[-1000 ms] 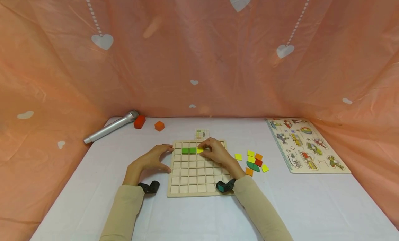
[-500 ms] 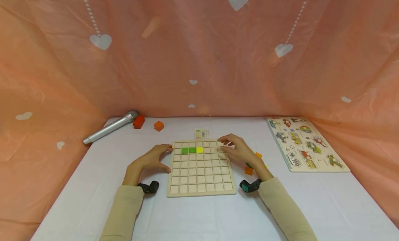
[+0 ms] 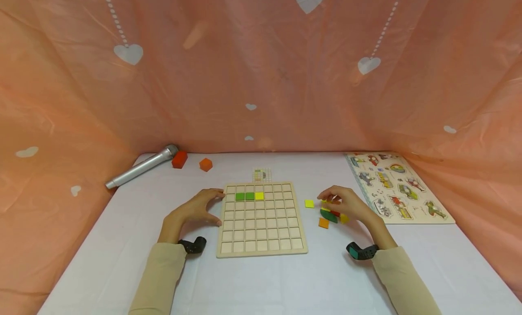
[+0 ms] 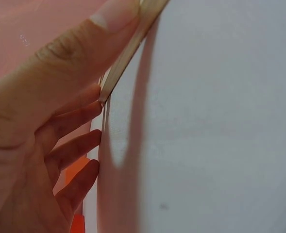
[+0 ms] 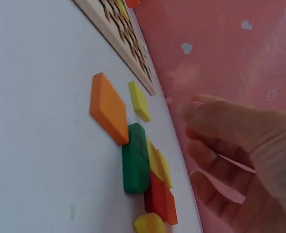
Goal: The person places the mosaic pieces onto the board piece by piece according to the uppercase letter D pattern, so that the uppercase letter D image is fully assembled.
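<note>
My left hand (image 3: 199, 209) rests at the left edge of a wooden grid board (image 3: 261, 255), thumb and fingertips spread along its side. Two green squares (image 3: 245, 196) and one yellow square (image 3: 259, 196) lie side by side in a row near the board's far edge. Right of the board, my right hand (image 3: 346, 201) hovers above loose pieces, fingers relaxed and holding nothing. Beneath it are a green leaf-shaped piece (image 5: 135, 162), a red piece (image 5: 155, 194) and yellow ones, partly covered in the head view. A yellow square (image 3: 309, 204) and an orange square (image 3: 323, 223) lie nearby.
A small pattern card (image 3: 262, 175) lies behind the board. At the back left are a silver microphone (image 3: 142, 166), a red block (image 3: 179, 160) and an orange block (image 3: 205, 164). A picture puzzle board (image 3: 397, 188) lies at the right. A pink curtain (image 3: 261, 79) hangs behind the table.
My right hand has let go of the yellow square on the board and moved right, over the loose pieces. The left hand has stayed at the board's edge.
</note>
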### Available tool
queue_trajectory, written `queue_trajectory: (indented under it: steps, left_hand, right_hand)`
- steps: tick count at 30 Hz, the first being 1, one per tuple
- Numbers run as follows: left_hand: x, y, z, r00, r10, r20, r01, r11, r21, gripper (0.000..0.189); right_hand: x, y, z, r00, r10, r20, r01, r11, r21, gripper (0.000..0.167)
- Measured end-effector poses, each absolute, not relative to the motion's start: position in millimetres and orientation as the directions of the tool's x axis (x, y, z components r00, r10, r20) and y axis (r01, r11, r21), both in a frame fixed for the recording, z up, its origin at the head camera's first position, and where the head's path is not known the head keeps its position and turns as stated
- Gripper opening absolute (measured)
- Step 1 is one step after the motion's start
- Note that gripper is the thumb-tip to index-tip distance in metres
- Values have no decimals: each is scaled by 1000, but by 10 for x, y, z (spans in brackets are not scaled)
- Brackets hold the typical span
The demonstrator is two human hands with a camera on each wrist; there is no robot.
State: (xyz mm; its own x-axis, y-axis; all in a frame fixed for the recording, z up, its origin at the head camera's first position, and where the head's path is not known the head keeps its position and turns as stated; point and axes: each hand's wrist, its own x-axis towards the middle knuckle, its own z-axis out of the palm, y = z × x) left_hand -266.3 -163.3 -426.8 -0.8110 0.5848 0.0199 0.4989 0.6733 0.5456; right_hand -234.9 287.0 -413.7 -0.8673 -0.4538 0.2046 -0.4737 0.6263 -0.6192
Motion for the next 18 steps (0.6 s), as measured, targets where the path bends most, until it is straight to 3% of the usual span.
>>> queue_trajectory:
  steps: [6, 18]
  left_hand:
    - [-2643, -1633, -4242, -822, 569, -5, 467, 680, 565, 82]
    - [-2655, -1638, -4260, -818, 575, 6, 477, 674, 564, 82]
  right_hand:
    - [-2280, 2916, -4194, -873, -479, 95, -430, 662, -614, 19]
    - [-2258, 2863, -4174, -847, -529, 47, -464, 694, -551, 24]
